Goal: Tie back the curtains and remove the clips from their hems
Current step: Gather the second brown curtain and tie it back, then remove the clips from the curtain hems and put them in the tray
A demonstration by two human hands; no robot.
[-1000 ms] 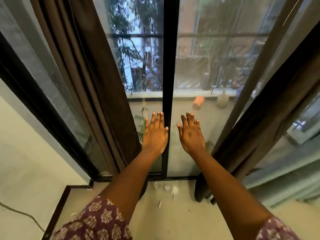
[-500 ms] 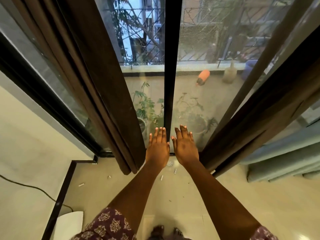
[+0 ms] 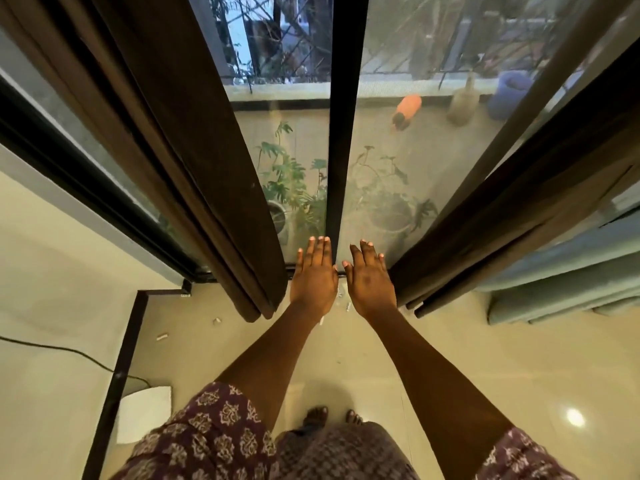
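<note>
With my 2 flat, empty hands, left hand (image 3: 313, 277) and right hand (image 3: 370, 280), either side of the door frame (image 3: 341, 140), I should reach down to the left curtain (image 3: 221, 188) hem.

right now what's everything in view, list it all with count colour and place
dark brown fabric curtains: 2, one left, one right of the glass
black metal door frame bar: 1, centre
small white pieces: several, on the beige floor near the curtain hems
green potted plants: 2, outside behind the glass
orange cylinder: 1, lying on the balcony floor
blue pot: 1, balcony far right
black cable: 1, left
left hand: open, flat, empty
right hand: open, flat, empty
</note>
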